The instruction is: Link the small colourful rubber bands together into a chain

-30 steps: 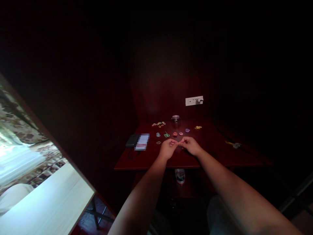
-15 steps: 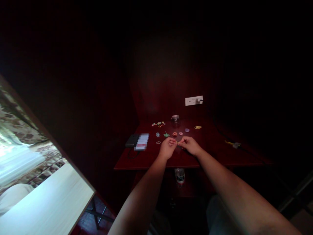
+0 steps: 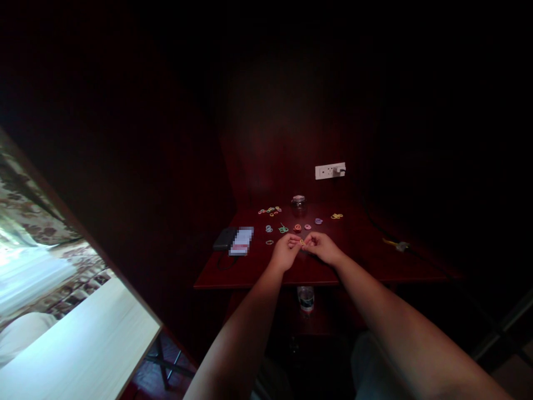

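Note:
Above the dark red desk (image 3: pixel 250 275), my left hand (image 3: pixel 286 251) and my right hand (image 3: pixel 322 247) meet, both closed on a small yellow band (image 3: pixel 302 242) between their fingertips. Just beyond them lie small heaps of bands: blue (image 3: pixel 268 228), green (image 3: pixel 283 229), red-orange (image 3: pixel 297 228), pink (image 3: pixel 307 226) and purple (image 3: pixel 318 221). A yellow heap (image 3: pixel 337 216) is farther right. One single band (image 3: pixel 270 242) rests left of my left hand. Mixed-colour bands (image 3: pixel 270 211) are spread at the back left.
A lidded clear jar (image 3: pixel 298 204) stands near the back wall. At the left are a phone (image 3: pixel 241 241) and a black case (image 3: pixel 224 239). A cable with a yellow end (image 3: pixel 391 243) lies right. Below the desk is a bottle (image 3: pixel 306 299); a socket (image 3: pixel 330 171) is on the wall.
The yellow band between my fingertips has shifted slightly and shows more clearly. My hands have hardly moved, and the things on the desk are where they were.

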The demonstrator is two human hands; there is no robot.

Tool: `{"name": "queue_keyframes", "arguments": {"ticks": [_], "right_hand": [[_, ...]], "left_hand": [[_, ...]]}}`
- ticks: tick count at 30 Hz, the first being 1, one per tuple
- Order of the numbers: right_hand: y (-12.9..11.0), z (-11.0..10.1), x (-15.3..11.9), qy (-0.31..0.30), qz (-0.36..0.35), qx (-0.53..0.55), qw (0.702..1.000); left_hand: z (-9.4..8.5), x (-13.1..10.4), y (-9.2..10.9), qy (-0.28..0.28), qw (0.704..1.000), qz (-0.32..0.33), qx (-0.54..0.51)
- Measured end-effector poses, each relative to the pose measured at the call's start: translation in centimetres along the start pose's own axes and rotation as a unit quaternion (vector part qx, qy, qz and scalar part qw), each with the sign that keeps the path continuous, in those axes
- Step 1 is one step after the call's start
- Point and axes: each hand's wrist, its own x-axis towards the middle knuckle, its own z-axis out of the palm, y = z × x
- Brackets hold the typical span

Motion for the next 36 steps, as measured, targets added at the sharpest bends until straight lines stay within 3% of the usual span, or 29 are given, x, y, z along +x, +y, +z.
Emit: {"name": "queue_keyframes", "arguments": {"ticks": [9, 18, 24, 30, 36], "right_hand": [[-0.1, 0.2, 0.0, -0.016, 0.004, 0.073, 0.997], [-0.2, 0.1, -0.1, -0.020, 0.011, 0.062, 0.998], [-0.8, 0.1, -0.3, -0.020, -0.006, 0.056, 0.998], [-0.4, 0.0, -0.2, -0.022, -0.007, 0.055, 0.998], [-0.4, 0.0, -0.2, -0.012, 0.004, 0.048, 0.999]], "left_hand": [[-0.1, -0.1, 0.2, 0.009, 1.000, -0.007, 0.002], [0.0, -0.1, 0.2, 0.022, 0.999, -0.029, -0.014], [0.0, -0.2, 0.2, -0.016, 0.998, -0.039, -0.053], [-0.4, 0.1, 0.1, 0.032, 0.997, -0.046, -0.048], [-0.3, 0.1, -0.3, 0.024, 0.998, -0.040, -0.040]]}}
